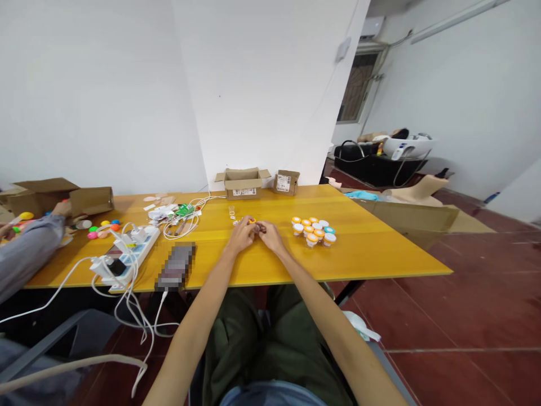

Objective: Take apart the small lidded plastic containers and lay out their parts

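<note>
Both my arms reach out over the yellow table (pixel 372 254). My left hand (pixel 242 234) and my right hand (pixel 270 236) meet at the table's middle, fingers curled together around a small item with an orange part (pixel 252 221); I cannot make out exactly what it is. To the right of my right hand stands a cluster of several small tubs with orange, white and teal lids (pixel 313 229). A few tiny white pieces (pixel 233 220) lie just beyond my left hand.
A white power strip (pixel 127 254) with tangled cables and a phone (pixel 176 266) lie at the left. Two open cardboard boxes (pixel 242 182) stand at the far edge. Another person's grey sleeve (pixel 25 248) rests at far left beside coloured balls (pixel 103 226).
</note>
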The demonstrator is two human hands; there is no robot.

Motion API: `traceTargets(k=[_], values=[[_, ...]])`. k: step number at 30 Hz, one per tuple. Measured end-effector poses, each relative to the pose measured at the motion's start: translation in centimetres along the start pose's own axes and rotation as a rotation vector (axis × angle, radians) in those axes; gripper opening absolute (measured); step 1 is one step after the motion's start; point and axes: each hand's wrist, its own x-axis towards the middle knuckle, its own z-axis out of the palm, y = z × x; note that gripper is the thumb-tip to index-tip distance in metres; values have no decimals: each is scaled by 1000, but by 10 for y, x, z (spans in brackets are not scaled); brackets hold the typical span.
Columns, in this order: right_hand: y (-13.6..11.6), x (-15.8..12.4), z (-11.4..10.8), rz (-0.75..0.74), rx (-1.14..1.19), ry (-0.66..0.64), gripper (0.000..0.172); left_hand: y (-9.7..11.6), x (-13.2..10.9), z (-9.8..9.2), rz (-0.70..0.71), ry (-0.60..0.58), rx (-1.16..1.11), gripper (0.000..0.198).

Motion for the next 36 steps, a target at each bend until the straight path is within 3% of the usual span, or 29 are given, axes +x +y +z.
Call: traceTargets(k=[7,21,28,36], values=[[2,0,1,19,-10,44,37,3,1,-3,-14,16,-19,30],[-4,0,-1,-25,-20,-21,31,-3,3,1,-142,74,-96,13],[-9,-2,-2,-30,-60,-28,32,0,6,-1,-185,62,-136,13],[-8,-1,0,18,-58,32,27,-1,8,-1,-257,59,-164,11]])
